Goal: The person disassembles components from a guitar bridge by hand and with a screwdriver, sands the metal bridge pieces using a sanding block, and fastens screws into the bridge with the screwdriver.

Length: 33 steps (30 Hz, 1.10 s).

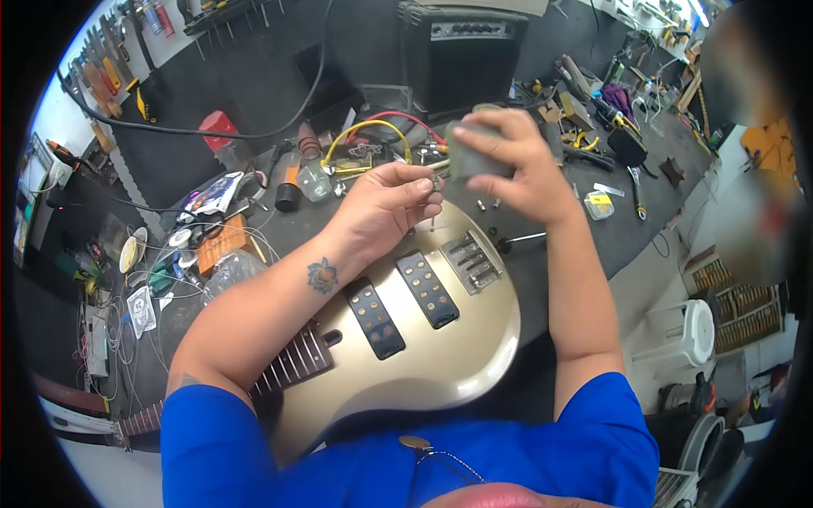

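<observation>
A gold electric bass guitar (406, 356) lies across the bench in front of me, with two black pickups (377, 318) and a metal bridge (472, 262) on its body. Above the body, my left hand (385, 207) is closed in a pinch on a small metal part (437, 183), mostly covered by the fingertips. My right hand (525, 169) grips a grey-green pad (476, 156), smeared by motion, just right of the left fingertips. Whether the pad touches the metal part I cannot tell.
Behind stands a black amplifier (461, 55). A screwdriver (521, 239) lies beside the bridge. To the left are a glass bottle (314, 179), a wooden block (229, 244) and loose wires. Pliers (589, 156) and a small clear box (599, 206) lie on the right.
</observation>
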Motion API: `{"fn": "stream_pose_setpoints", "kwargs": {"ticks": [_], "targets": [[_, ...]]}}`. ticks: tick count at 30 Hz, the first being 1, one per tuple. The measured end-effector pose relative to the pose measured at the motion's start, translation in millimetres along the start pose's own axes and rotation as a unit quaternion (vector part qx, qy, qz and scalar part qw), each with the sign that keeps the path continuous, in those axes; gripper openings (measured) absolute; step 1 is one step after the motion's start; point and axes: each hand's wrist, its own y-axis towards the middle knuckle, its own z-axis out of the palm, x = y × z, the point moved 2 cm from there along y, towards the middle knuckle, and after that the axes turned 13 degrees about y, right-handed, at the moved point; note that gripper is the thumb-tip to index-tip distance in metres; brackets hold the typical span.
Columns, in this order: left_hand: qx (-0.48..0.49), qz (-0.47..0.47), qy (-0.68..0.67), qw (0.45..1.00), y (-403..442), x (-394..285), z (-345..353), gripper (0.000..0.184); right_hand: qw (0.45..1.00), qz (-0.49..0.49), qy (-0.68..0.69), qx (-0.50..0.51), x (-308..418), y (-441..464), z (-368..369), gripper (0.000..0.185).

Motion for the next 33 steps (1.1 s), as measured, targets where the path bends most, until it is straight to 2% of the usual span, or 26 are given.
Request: {"fn": "stream_pose_setpoints", "kwargs": {"ticks": [1, 2, 3, 5, 6, 7, 9, 10, 13, 14, 15, 17, 19, 20, 21, 24, 27, 28, 32, 33], "targets": [[-0.014, -0.006, -0.001, 1.000, -1.0, -0.2, 3.4, 0.016, 0.999, 0.008, -0.011, -0.034, -1.2, 1.6, -7.8, 0.073], [-0.027, -0.009, -0.001, 1.000, -1.8, -0.1, 5.9, 0.015, 0.997, -0.010, 0.059, -0.046, 5.2, -1.9, -8.1, 0.069], [-0.042, -0.011, -0.002, 0.999, -2.1, 0.9, 6.4, 0.015, 0.993, -0.060, 0.100, -0.035, 15.4, 0.6, -1.2, 0.068], [-0.023, 0.012, -0.018, 1.000, -1.1, 2.4, 6.0, 0.017, 0.993, -0.033, 0.094, 0.068, 34.4, 1.2, 16.8, 0.071], [-0.025, 0.012, -0.012, 1.000, -0.1, 1.8, 4.3, 0.017, 0.992, -0.038, 0.098, 0.064, 28.3, 2.9, 17.6, 0.074], [-0.026, 0.011, -0.005, 1.000, -0.4, 1.1, 2.6, 0.017, 0.995, -0.053, 0.073, 0.030, 15.8, 2.3, 11.3, 0.072], [-0.035, -0.011, 0.014, 0.999, -3.3, 0.5, 2.6, 0.017, 0.999, -0.008, 0.008, -0.032, 4.1, 0.2, -3.7, 0.070], [-0.037, -0.010, 0.012, 0.999, -4.1, 1.3, 3.3, 0.017, 0.999, -0.028, 0.032, -0.024, 8.8, -0.8, -3.9, 0.071], [-0.035, 0.001, 0.006, 0.999, -0.7, 3.6, 2.7, 0.018, 0.992, -0.036, 0.078, 0.089, 33.5, -0.2, 19.7, 0.063], [-0.035, 0.001, 0.006, 0.999, -1.8, 3.5, 0.8, 0.018, 0.994, -0.041, 0.065, 0.080, 24.6, 1.4, 12.2, 0.062], [-0.029, -0.005, 0.013, 0.999, -4.3, 2.8, 1.2, 0.018, 0.998, -0.023, 0.041, 0.029, 3.6, -4.0, 4.7, 0.063], [-0.018, -0.003, 0.017, 1.000, -5.3, 0.6, 5.3, 0.018, 0.999, 0.012, 0.024, -0.028, 3.8, -7.3, -6.0, 0.062], [-0.038, -0.005, 0.002, 0.999, -4.7, 2.9, 5.6, 0.017, 0.990, -0.095, 0.094, 0.047, 31.0, 3.2, 3.8, 0.065], [-0.048, -0.008, 0.006, 0.999, -5.2, 0.6, 9.5, 0.017, 0.991, -0.048, 0.099, 0.081, 40.2, 0.5, 16.9, 0.065], [-0.056, -0.016, 0.014, 0.998, -5.4, -0.8, 11.1, 0.018, 0.994, -0.043, 0.075, 0.060, 30.7, 0.8, 13.7, 0.064], [-0.003, 0.004, 0.013, 1.000, -4.7, 5.5, 1.2, 0.019, 1.000, 0.005, 0.002, -0.018, 6.6, -1.3, -4.7, 0.060], [-0.015, 0.004, -0.005, 1.000, -3.3, 4.2, 4.9, 0.018, 0.993, -0.078, 0.075, 0.052, 38.3, 1.4, 9.8, 0.062], [-0.027, -0.004, -0.011, 1.000, -4.2, 1.2, 7.3, 0.018, 0.992, -0.051, 0.090, 0.078, 40.2, -1.4, 23.3, 0.061], [-0.007, 0.000, 0.004, 1.000, -5.2, 6.0, 0.5, 0.017, 0.999, -0.010, 0.009, -0.041, 3.2, -7.0, -5.1, 0.070], [0.008, 0.005, 0.016, 1.000, -4.3, 6.1, 0.4, 0.016, 0.999, -0.033, 0.040, -0.012, 15.4, -5.1, -1.9, 0.069]]}}
